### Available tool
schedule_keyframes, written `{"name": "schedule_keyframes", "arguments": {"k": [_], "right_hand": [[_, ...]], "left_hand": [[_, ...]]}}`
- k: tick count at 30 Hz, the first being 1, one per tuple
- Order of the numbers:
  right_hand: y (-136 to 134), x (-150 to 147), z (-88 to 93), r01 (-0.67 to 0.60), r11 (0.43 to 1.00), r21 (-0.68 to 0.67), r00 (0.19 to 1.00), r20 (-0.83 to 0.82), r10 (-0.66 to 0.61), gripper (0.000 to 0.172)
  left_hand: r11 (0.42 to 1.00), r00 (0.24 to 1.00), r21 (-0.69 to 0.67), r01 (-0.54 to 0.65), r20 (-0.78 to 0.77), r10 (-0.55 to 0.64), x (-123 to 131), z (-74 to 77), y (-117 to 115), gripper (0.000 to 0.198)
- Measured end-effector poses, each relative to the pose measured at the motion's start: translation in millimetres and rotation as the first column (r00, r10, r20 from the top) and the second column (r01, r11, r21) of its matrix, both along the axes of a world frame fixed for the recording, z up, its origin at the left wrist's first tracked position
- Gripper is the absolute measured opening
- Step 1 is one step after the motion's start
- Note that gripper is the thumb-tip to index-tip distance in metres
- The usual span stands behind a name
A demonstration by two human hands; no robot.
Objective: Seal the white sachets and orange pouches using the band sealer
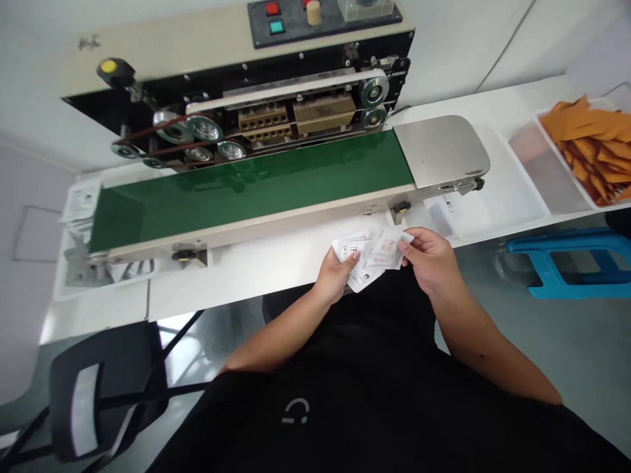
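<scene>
Black shirt [345, 414] fabric is filling the bottom of the view, and both bare forearms are reaching forward from it over the edge of a white table [236, 282]. Left hand [336, 276] and right hand [428, 261] are close together, not touching each other, with both closed on a loose bunch of white printed sachets [371, 255]. The bunch is sitting between the hands, just over the table edge. The left thumb [353, 259] is pressing on top of it, while the right fingers [405, 244] are pinching its right end. The sachets are fanning out unevenly, and their print is too small to read.

Just beyond the hands, a band sealer's green conveyor belt [251, 184] is stretching across the table, with pulleys and a heating block [263, 123] behind it. Red and green buttons [275, 18] are showing on its control panel. More white printed sachets [81, 210] are lying by the belt's left end. Far right, a clear plastic tray [547, 167] is holding a heap of orange sachets [594, 148]. A blue plastic stool [566, 263] is standing on the floor to the right, and a black chair [103, 394] is standing to the left.
</scene>
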State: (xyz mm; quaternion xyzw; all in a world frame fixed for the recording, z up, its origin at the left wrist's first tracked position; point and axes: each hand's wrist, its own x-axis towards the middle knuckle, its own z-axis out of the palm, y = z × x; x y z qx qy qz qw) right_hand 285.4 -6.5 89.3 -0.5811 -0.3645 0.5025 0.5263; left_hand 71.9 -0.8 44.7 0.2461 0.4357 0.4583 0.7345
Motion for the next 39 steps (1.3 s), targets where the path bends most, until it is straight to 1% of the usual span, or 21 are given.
{"name": "schedule_keyframes", "arguments": {"k": [2,5,8,11,16,20,22,23,24,25,26,27,28,29,31,33,35,36,37,38,39], "right_hand": [[-0.4,-10.6,4.4,-0.055,0.997,-0.052,0.997,0.058,0.058,0.031],[1.5,-23.4,-0.3,-0.052,0.996,-0.075,0.992,0.113,0.060,0.029],[3.3,-31.7,-6.6,-0.043,0.996,-0.079,0.993,0.104,0.052,0.032],[5.4,-39.3,-6.5,-0.016,0.997,-0.081,1.000,0.019,0.018,0.033],[9.7,-51.0,2.7,0.103,0.993,0.065,0.989,-0.115,-0.095,0.031],[-2.4,-40.0,13.3,0.174,0.964,0.199,0.978,-0.150,-0.145,0.032],[-15.6,-23.2,20.2,0.093,0.972,0.216,0.992,-0.099,-0.073,0.029],[-22.7,-13.1,24.1,-0.023,0.977,0.210,0.999,-0.037,0.032,0.027],[-29.4,-3.1,28.1,-0.187,0.965,0.186,0.982,0.053,0.181,0.024],[-35.2,6.0,31.9,-0.373,0.918,0.137,0.923,0.158,0.352,0.023],[-40.0,13.1,35.3,-0.548,0.834,0.063,0.817,0.254,0.517,0.023],[-43.9,17.6,37.8,-0.686,0.727,-0.021,0.685,0.319,0.656,0.023],[-47.1,19.0,39.0,-0.781,0.617,-0.095,0.557,0.341,0.757,0.022],[-50.1,17.2,38.7,-0.838,0.526,-0.144,0.463,0.323,0.826,0.020],[-57.0,5.1,33.6,-0.893,0.413,-0.178,0.385,0.174,0.906,0.018],[-65.9,-14.1,25.2,-0.913,0.365,-0.185,0.386,-0.090,0.918,0.029],[-74.3,-33.5,19.0,-0.919,0.329,-0.218,0.388,-0.343,0.856,0.043],[-76.5,-41.1,18.6,-0.916,0.318,-0.245,0.396,-0.413,0.820,0.047],[-76.3,-46.1,20.5,-0.902,0.329,-0.279,0.424,-0.435,0.794,0.048],[-73.0,-47.9,25.0,-0.873,0.372,-0.316,0.480,-0.419,0.771,0.048],[-66.0,-46.3,31.6,-0.825,0.447,-0.346,0.558,-0.375,0.740,0.047]], "left_hand": [[0.998,0.999,-0.054,0.022,0.050,-0.019,7.3,3.1,-2.7,0.065],[0.992,0.983,-0.129,0.001,0.180,0.022,13.2,4.6,-5.2,0.075],[0.997,0.973,-0.072,-0.011,0.229,0.027,12.4,3.9,-7.6,0.078],[0.999,0.984,-0.005,-0.034,0.173,0.034,10.9,3.1,-9.3,0.075],[0.996,0.987,0.006,-0.088,0.135,0.087,10.0,-1.0,-6.8,0.072],[0.993,0.984,0.009,-0.117,0.135,0.115,1.2,-9.0,-3.0,0.076],[0.990,0.983,0.020,-0.137,0.124,0.133,-4.9,-12.5,-1.4,0.074],[0.990,0.984,0.026,-0.142,0.115,0.138,-7.8,-13.8,-0.7,0.073],[0.989,0.984,0.034,-0.147,0.105,0.143,-10.6,-14.9,-0.2,0.072],[0.988,0.985,0.042,-0.149,0.094,0.144,-13.2,-15.9,0.2,0.071],[0.988,0.987,0.051,-0.145,0.082,0.140,-15.5,-16.9,0.4,0.070],[0.989,0.989,0.060,-0.139,0.067,0.134,-17.7,-18.0,0.6,0.070],[0.989,0.990,0.068,-0.131,0.053,0.128,-19.5,-19.2,0.7,0.069],[0.989,0.992,0.077,-0.126,0.040,0.123,-21.1,-20.6,0.8,0.069],[0.988,0.992,0.092,-0.124,0.024,0.122,-23.2,-23.2,1.3,0.069],[0.986,0.992,0.103,-0.128,0.017,0.127,-24.1,-25.1,2.2,0.068],[0.985,0.991,0.112,-0.133,0.013,0.132,-24.4,-25.8,3.6,0.066],[0.984,0.991,0.116,-0.137,0.014,0.137,-24.6,-25.6,4.4,0.065],[0.982,0.989,0.120,-0.145,0.016,0.144,-25.0,-25.3,5.2,0.064],[0.980,0.988,0.124,-0.152,0.018,0.151,-25.5,-24.9,5.9,0.063],[0.979,0.988,0.128,-0.157,0.022,0.155,-26.2,-24.5,6.5,0.063]]}}
